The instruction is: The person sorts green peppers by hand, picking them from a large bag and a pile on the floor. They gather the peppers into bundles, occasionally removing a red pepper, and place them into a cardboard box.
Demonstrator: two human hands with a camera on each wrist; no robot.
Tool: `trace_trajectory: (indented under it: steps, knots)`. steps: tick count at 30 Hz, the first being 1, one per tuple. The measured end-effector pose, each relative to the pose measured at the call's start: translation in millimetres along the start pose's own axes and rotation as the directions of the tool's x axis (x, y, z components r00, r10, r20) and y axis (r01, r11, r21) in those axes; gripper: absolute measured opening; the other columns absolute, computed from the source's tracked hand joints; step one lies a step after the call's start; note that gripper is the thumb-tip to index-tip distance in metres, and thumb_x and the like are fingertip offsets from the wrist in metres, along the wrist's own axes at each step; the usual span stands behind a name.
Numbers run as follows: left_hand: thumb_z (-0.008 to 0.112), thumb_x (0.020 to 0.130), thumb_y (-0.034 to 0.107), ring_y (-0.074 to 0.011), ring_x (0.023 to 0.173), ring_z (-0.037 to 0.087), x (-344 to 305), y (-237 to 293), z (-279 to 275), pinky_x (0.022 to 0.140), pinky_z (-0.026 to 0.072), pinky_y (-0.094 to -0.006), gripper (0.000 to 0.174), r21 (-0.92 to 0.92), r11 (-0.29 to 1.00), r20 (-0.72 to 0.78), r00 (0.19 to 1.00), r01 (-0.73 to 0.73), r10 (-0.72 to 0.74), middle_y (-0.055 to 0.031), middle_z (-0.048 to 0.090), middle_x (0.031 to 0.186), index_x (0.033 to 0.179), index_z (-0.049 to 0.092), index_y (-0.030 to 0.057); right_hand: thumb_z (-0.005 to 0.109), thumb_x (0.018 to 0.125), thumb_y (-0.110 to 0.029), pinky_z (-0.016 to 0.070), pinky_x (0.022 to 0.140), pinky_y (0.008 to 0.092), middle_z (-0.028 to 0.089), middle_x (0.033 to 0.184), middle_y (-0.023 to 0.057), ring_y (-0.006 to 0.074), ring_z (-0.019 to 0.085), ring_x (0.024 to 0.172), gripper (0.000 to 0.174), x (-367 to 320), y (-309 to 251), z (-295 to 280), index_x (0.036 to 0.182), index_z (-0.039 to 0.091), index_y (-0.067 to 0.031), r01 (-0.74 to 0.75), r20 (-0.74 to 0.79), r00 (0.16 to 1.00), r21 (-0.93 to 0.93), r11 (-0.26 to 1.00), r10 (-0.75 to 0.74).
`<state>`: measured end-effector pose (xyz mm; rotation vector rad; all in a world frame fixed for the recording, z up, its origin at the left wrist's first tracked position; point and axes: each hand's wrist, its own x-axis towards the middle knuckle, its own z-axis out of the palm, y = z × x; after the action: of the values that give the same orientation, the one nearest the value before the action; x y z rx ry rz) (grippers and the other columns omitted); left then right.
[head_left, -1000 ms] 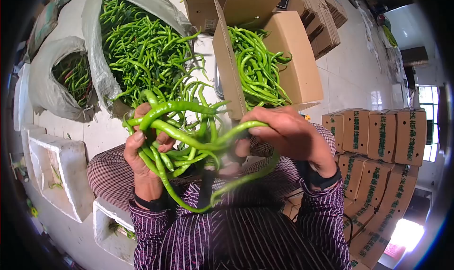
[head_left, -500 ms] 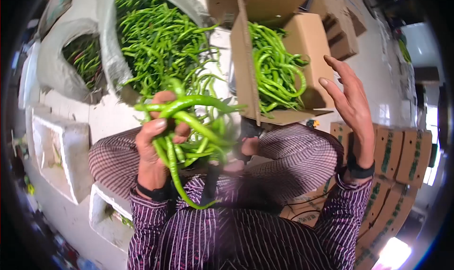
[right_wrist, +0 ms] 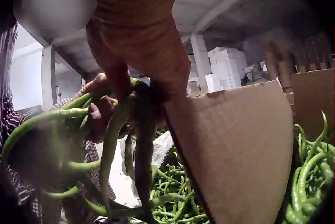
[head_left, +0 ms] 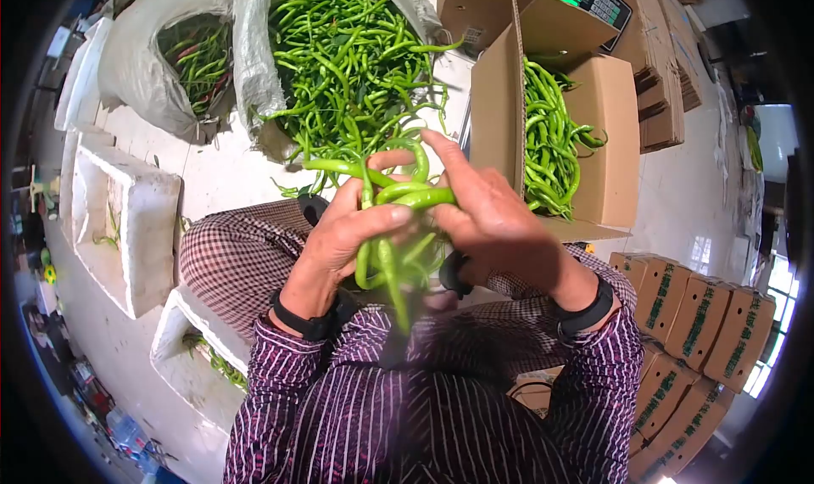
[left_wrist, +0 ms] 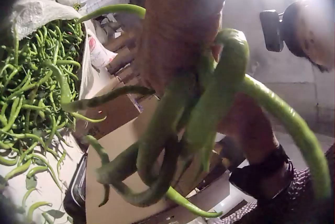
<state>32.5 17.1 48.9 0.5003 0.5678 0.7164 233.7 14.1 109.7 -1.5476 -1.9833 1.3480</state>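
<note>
Both grips were wrapped round the bunch of green peppers (head_left: 394, 246), left hand (head_left: 348, 229) and right hand (head_left: 492, 221) pressed together mid-air, above the floor (head_left: 220, 170) between the open sack (head_left: 254, 77) and the cardboard box (head_left: 606, 145). Pretty tight spot, with the foam box (head_left: 144, 221) crowding the left side. The right wrist view showed the box's flap edge just beside that hand, which the head view half hid.

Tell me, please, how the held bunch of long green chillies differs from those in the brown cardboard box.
The bunch is small, curled and tangled, held between the left hand and right hand; the boxed chillies are many, lying roughly lengthwise. Both are long, thin and green.
</note>
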Motion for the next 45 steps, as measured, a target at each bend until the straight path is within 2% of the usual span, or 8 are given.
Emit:
trace_trajectory:
  steps: [7,9,10,13,14,18,25,45]
  knots:
    - [0.072,0.071,0.001,-0.0177,0.1,0.059,9,-8,5,0.087,0.0487,-0.0263,0.073,0.114,0.993,-0.094,0.995,-0.019,0.03,-0.009,0.06,0.109,0.136,0.04,-0.0009,0.052,0.085,-0.004,0.0495,0.075,0.0383,0.063,0.096,0.0242,0.0373,0.062,0.084,0.051,5,14,18,0.135,0.044,0.0011,0.283,-0.285,0.895,-0.231,0.931,-0.343]
    - [0.07,0.073,-0.001,-0.0159,0.097,0.06,7,-6,1,0.084,0.0502,-0.0265,0.068,0.152,0.988,-0.082,0.996,-0.004,0.017,-0.0084,0.06,0.11,0.135,0.041,-0.0007,0.05,0.084,-0.002,0.0517,0.074,0.045,0.064,0.098,0.0259,0.0422,0.063,0.076,0.042,1,28,8,0.126,0.05,0.0025,0.194,-0.359,0.896,-0.21,0.958,-0.26]
    - [0.068,0.076,-0.003,-0.0141,0.094,0.061,6,-6,0,0.08,0.0517,-0.0267,0.063,0.188,0.982,-0.065,0.998,0.01,0.003,-0.0078,0.06,0.11,0.134,0.043,-0.0005,0.048,0.088,-0.003,0.0548,0.068,0.0378,0.066,0.095,0.0205,0.0318,0.065,0.07,0.037,0,17,-7,0.125,0.051,0.0014,-0.095,-0.278,0.957,-0.028,0.995,0.084]
    - [0.066,0.076,-0.003,-0.0112,0.08,0.061,2,-2,-5,0.065,0.05,-0.0224,0.058,0.091,0.993,-0.059,0.996,0.074,-0.069,-0.0086,0.063,0.104,0.13,0.045,-0.0005,0.047,0.092,-0.005,0.0545,0.063,0.0313,0.064,0.084,0.0125,0.0183,0.063,0.065,0.035,-3,29,-24,0.126,0.05,0.0015,-0.141,-0.376,0.883,0.362,0.921,0.282]
    - [0.063,0.075,-0.005,-0.0076,0.057,0.053,4,-4,2,0.048,0.0433,-0.0178,0.054,0.032,0.999,-0.152,0.988,0.044,-0.039,-0.0115,0.063,0.099,0.126,0.047,-0.0003,0.049,0.093,-0.009,0.0538,0.061,0.0284,0.059,0.081,0.0068,0.011,0.059,0.066,0.035,-4,32,-27,0.127,0.05,0.001,-0.095,-0.384,0.889,0.383,0.919,0.252]
    - [0.063,0.081,-0.002,-0.0095,0.061,0.054,7,-9,0,0.051,0.0454,-0.0186,0.045,-0.065,0.998,-0.206,0.978,-0.001,-0.013,-0.0141,0.063,0.099,0.123,0.046,0.0037,0.051,0.094,-0.008,0.0548,0.068,0.0303,0.059,0.093,0.0099,0.0145,0.059,0.077,0.038,-3,29,-36,0.13,0.046,0.0031,-0.06,-0.27,0.873,0.766,0.64,0.406]
    - [0.058,0.086,0.002,-0.0104,0.057,0.051,6,-9,-6,0.048,0.044,-0.0206,0.036,-0.07,0.996,-0.243,0.97,-0.053,0.035,-0.0149,0.061,0.098,0.12,0.047,0.0025,0.05,0.095,-0.005,0.0542,0.08,0.0325,0.058,0.104,0.0138,0.0196,0.06,0.088,0.044,-18,47,-48,0.136,0.037,0.0042,0.109,-0.264,0.885,0.919,0.378,0.385]
    - [0.059,0.086,0.006,-0.0095,0.055,0.048,7,-15,-8,0.046,0.0412,-0.02,0.036,-0.01,0.996,-0.322,0.943,-0.092,0.084,-0.0128,0.06,0.099,0.121,0.049,0.0053,0.052,0.095,-0.007,0.0517,0.081,0.0327,0.059,0.103,0.0129,0.0184,0.06,0.091,0.044,-59,48,-70,0.135,0.039,0.0023,0.328,-0.496,0.785,0.841,0.43,0.372]
